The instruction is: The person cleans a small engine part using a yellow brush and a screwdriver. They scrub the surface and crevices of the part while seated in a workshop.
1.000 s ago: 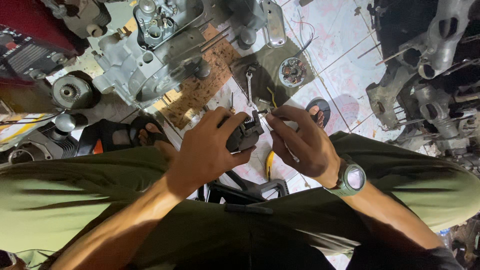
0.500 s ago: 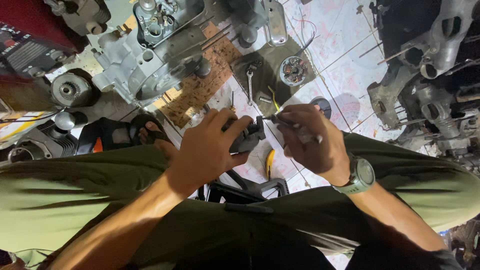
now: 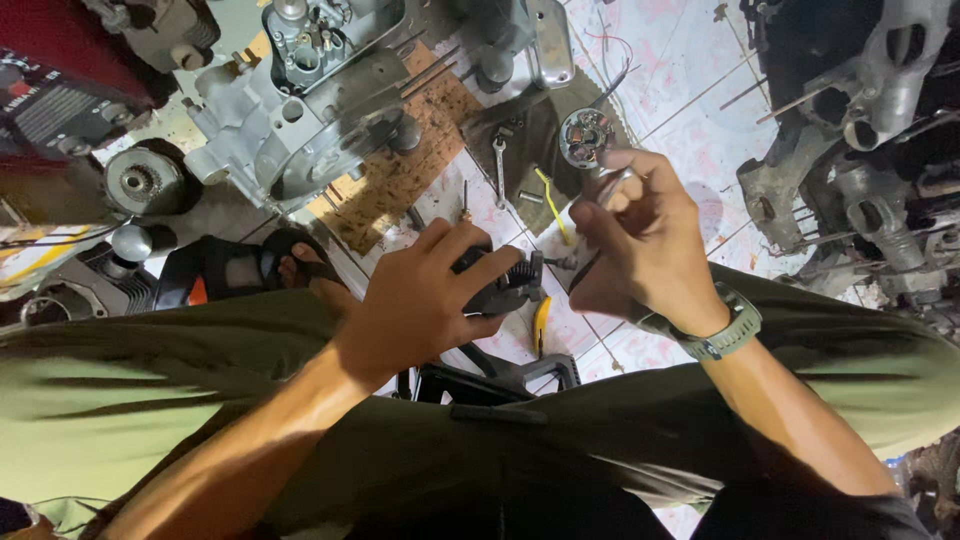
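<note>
My left hand [image 3: 425, 300] grips a small dark engine part [image 3: 508, 285] above my lap. My right hand [image 3: 640, 245] is closed around a thin metal tool whose silver end [image 3: 612, 190] sticks out above the fingers; its tip meets the right side of the dark part. A green watch [image 3: 735, 330] sits on my right wrist. Both knees in olive trousers frame the view.
A grey engine casing [image 3: 290, 120] stands on cardboard [image 3: 400, 170] at the back. A dark cloth [image 3: 535, 130] holds a wrench [image 3: 498, 170], a round coil unit [image 3: 586, 135] and a small yellow piece [image 3: 552, 195]. More engine parts [image 3: 860, 130] crowd the right. A sandalled foot [image 3: 300, 268] rests left.
My right hand has risen and turned upright, swinging the tool's silver end up. My left hand and the dark part have dropped slightly.
</note>
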